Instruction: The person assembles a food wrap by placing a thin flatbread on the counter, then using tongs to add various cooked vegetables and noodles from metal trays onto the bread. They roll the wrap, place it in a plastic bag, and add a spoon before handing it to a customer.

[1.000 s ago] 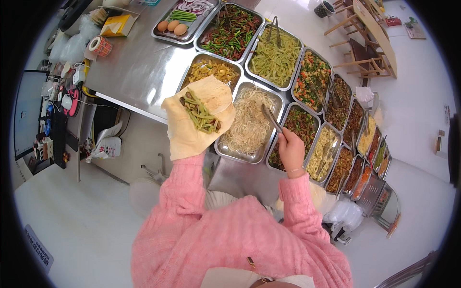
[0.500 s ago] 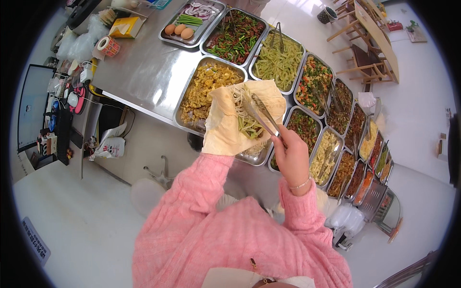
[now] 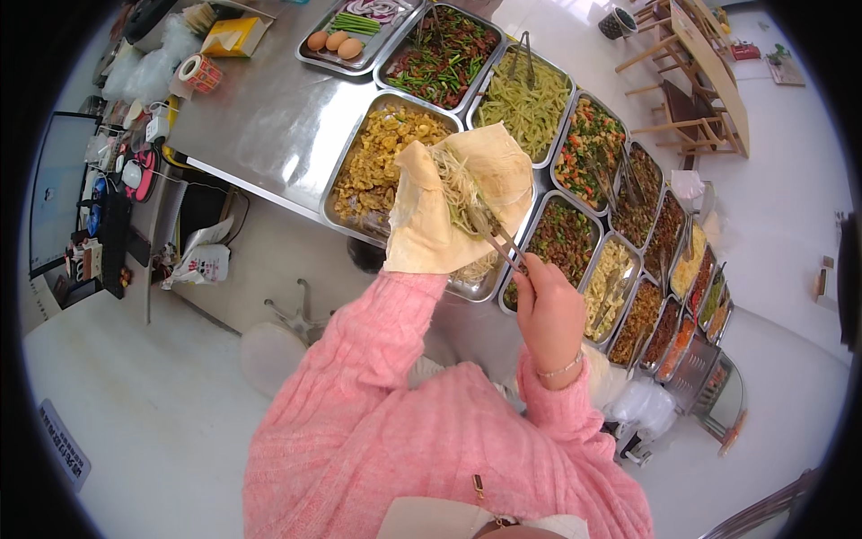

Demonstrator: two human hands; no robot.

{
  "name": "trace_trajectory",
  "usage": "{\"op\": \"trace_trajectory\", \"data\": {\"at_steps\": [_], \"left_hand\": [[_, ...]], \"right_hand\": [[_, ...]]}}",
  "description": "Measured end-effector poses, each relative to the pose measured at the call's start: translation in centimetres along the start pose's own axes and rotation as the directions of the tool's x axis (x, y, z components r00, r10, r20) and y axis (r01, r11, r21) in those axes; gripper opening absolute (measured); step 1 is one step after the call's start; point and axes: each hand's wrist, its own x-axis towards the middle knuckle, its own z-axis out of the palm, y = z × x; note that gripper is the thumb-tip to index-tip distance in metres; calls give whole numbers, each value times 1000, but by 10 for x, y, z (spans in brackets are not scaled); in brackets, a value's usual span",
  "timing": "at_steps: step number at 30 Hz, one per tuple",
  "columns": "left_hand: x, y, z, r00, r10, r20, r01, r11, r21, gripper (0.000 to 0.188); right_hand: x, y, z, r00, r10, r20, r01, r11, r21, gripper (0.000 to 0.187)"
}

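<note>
Pink knitted sleeves (image 3: 373, 337) are seen nearest. Metal tongs (image 3: 508, 246) are pinched between thumb and fingers of the right hand (image 3: 549, 313), their tips set against pale bean sprouts (image 3: 455, 180) on a flatbread (image 3: 417, 235). The flatbread is held above a steel pan (image 3: 491, 286), partly covered; the left hand is hidden beneath, so its grip cannot be told. Beyond, yellow chopped food (image 3: 373, 171) and green strips (image 3: 521, 108) are contained in pans; farther off, three brown eggs (image 3: 337, 41) are laid beside green stalks (image 3: 355, 23).
</note>
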Motion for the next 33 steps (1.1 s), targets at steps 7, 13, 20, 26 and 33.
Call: {"op": "trace_trajectory", "data": {"at_steps": [7, 13, 20, 26, 33], "left_hand": [[5, -2, -1, 993, 102, -55, -95, 989, 116, 80], [14, -3, -10, 994, 76, -76, -73, 996, 42, 84], [22, 0, -21, 992, 114, -47, -113, 993, 22, 88], [26, 6, -30, 986, 158, -48, -151, 981, 125, 88], [27, 14, -39, 971, 239, -26, -220, 925, 311, 89]], "right_hand": [[2, -14, -10, 978, 97, 184, -65, 982, -177, 20], [11, -20, 0, 999, 32, 28, -30, 995, -94, 18], [21, -17, 20, 999, -20, 36, 24, 993, -116, 25], [31, -25, 23, 997, 61, 39, -60, 998, -32, 20], [52, -27, 42, 1000, 26, 0, -26, 999, 31, 26]]}}
